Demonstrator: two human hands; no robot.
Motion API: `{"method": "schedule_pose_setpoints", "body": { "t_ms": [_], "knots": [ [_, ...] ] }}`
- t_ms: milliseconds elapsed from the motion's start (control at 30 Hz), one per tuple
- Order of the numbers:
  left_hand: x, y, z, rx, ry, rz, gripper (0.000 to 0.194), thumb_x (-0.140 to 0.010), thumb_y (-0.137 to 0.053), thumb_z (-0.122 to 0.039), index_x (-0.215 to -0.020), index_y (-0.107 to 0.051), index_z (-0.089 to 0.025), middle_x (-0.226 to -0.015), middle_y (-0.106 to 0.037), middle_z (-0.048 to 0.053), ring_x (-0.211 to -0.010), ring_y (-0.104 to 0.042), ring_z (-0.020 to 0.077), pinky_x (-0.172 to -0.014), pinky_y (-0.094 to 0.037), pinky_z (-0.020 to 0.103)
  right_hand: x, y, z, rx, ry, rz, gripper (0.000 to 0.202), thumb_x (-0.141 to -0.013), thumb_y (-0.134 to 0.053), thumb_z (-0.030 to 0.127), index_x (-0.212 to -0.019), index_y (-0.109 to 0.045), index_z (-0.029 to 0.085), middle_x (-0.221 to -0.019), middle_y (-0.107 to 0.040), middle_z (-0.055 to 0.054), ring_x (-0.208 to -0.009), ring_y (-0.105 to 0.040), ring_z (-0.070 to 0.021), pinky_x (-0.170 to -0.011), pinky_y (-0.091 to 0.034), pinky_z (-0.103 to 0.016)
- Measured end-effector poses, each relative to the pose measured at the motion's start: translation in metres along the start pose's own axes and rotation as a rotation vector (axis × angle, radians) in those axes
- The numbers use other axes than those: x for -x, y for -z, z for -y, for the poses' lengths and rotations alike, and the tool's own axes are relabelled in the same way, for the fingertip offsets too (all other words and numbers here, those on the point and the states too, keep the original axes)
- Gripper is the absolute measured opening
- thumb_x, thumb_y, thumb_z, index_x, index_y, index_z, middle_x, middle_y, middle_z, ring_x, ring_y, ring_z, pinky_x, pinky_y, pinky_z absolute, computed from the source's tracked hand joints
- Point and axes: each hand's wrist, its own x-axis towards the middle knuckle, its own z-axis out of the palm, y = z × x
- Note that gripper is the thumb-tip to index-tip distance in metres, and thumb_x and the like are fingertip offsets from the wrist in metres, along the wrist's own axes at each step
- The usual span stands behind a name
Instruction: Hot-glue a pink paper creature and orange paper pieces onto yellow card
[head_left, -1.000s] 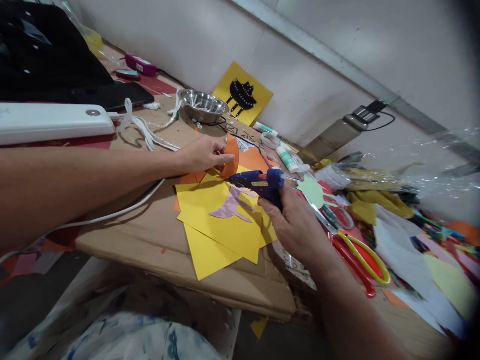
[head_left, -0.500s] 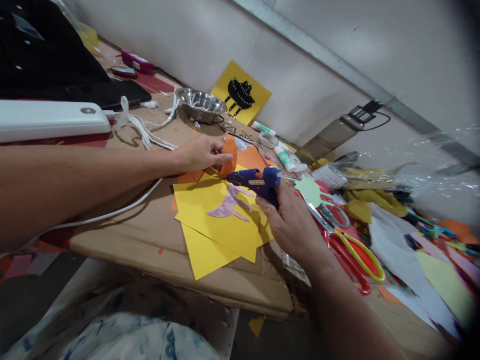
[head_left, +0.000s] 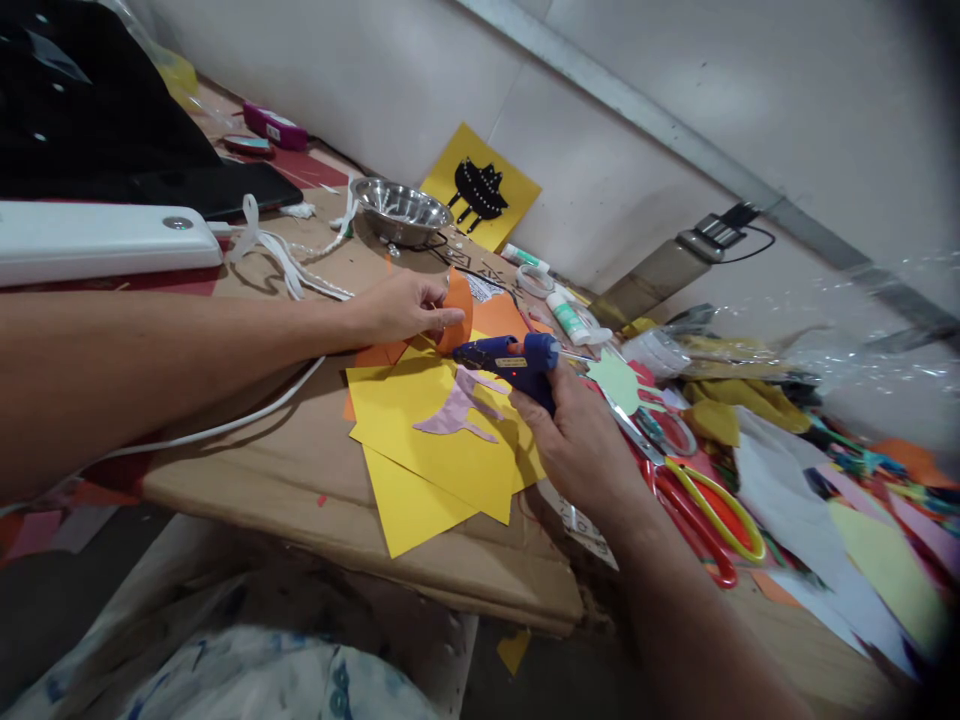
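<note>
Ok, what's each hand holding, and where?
Left hand: the curved orange paper piece, by its side edge. Right hand: the blue glue gun, by its grip.

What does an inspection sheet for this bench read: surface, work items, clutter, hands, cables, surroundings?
Surface: cardboard, small red scrap near front edge.
Work items: lilac cutout on yellow sheets.
Clutter: scissors amid paper scraps, right side.
Hands: left hand holds orange piece; right hand grips blue glue gun; nozzle contact unclear.
Cables: white cord passes beneath left forearm.
Surroundings: wall behind; bottle beside it.
</note>
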Motion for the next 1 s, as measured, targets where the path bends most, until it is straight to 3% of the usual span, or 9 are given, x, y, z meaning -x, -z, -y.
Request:
{"method": "schedule_pose_setpoints", "body": {
  "t_ms": [300,1000],
  "knots": [
    [0.0,0.0,0.002,0.087,0.005,-0.003,0.027,-0.081,-0.066,-0.04,-0.086,-0.074,-0.015,-0.076,-0.073,0.004,-0.071,-0.062,0.0142,-0.063,-0.044,0.024,0.003,0.008,-0.002,0.067,-0.026,0.016,0.04,-0.089,-0.046,0.036,-0.125,-0.054,0.021,-0.105,-0.07,-0.013,-0.089,-0.065,-0.0313,-0.07,-0.048,-0.041],
    [0.0,-0.001,0.004,0.051,-0.01,-0.009,0.03,-0.083,-0.064,-0.042,-0.088,-0.075,-0.014,-0.079,-0.073,0.004,-0.069,-0.062,0.0139,-0.064,-0.044,0.025,0.004,0.015,-0.001,0.102,-0.06,0.042,0.038,-0.089,-0.045,0.038,-0.121,-0.054,0.019,-0.1,-0.07,-0.013,-0.088,-0.063,-0.0298,-0.069,-0.045,-0.038]
  ]
}}
